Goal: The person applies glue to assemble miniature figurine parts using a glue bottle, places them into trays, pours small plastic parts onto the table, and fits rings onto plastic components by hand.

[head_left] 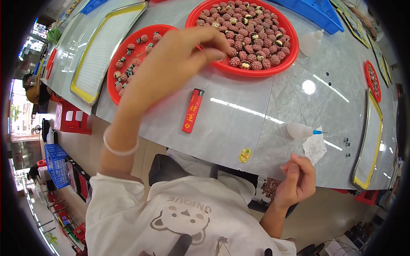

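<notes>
Likely picking pink beads [244, 33] in big far red tray [256, 73] with left hand [177, 62] | holding thumb near index, can't tell if pinching | curling right hand [297, 180], can't tell contents | next: needs clean one-bead pinch

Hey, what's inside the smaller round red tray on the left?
The smaller red tray holds scattered pink knobbly pieces, some with grey-green parts. The left hand hides much of the tray's right side, so whatever lies beneath cannot be seen.
</notes>
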`<act>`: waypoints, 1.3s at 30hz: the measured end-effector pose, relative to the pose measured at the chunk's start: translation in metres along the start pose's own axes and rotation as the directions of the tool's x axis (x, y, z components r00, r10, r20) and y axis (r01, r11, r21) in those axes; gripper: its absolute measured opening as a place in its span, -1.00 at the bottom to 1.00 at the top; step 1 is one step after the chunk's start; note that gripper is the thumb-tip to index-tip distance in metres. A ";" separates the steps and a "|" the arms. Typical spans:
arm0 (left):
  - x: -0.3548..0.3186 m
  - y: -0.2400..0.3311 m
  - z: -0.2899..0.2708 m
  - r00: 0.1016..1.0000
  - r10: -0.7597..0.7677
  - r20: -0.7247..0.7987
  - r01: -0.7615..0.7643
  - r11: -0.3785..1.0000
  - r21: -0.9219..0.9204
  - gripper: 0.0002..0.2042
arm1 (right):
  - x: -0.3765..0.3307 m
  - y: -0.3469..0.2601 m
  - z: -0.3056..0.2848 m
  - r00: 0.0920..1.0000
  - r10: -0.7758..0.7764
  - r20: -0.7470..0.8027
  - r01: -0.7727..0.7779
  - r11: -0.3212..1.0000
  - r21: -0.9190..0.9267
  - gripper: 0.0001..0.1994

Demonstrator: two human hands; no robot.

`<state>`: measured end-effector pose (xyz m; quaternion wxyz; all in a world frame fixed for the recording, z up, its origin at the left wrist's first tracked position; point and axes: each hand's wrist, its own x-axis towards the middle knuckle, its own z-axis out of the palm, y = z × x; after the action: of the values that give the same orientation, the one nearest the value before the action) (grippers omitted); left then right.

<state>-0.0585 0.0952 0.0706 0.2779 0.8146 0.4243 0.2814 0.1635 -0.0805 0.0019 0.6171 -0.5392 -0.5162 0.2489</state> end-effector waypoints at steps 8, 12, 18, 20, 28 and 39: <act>-0.070 0.030 0.080 0.977 0.089 0.192 0.124 0.494 -0.861 -0.80 | 0.025 0.000 -0.009 0.992 -0.043 -0.118 -0.014 0.896 -0.445 -0.71; -0.075 0.028 0.089 0.979 -0.075 0.190 0.204 0.346 -0.916 -0.80 | 0.043 -0.011 0.010 0.998 0.060 0.008 -0.044 0.805 -0.591 -0.60; -0.078 0.019 0.090 0.972 -0.013 0.236 0.234 0.176 -0.956 -0.80 | 0.041 -0.003 0.025 0.975 0.209 -0.079 -0.223 0.894 -0.388 -0.61; -0.078 0.020 0.090 0.950 -0.002 0.313 0.313 0.028 -0.949 -0.80 | 0.035 -0.003 0.026 0.979 0.182 -0.088 -0.201 0.912 -0.358 -0.63; -0.075 0.019 0.086 0.934 -0.076 0.350 0.335 -0.154 -0.929 -0.79 | 0.029 -0.017 0.018 0.988 0.110 -0.109 -0.118 0.991 -0.064 -0.56; -0.072 0.018 0.092 0.930 -0.157 0.333 0.329 -0.047 -0.943 -0.64 | 0.046 -0.025 -0.004 0.981 0.195 0.003 -0.195 0.979 0.049 -0.49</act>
<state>-0.0198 0.0063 0.0037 0.8384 0.3073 0.2212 0.3920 0.1763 -0.0497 0.0419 0.6033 -0.5721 -0.4539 0.3205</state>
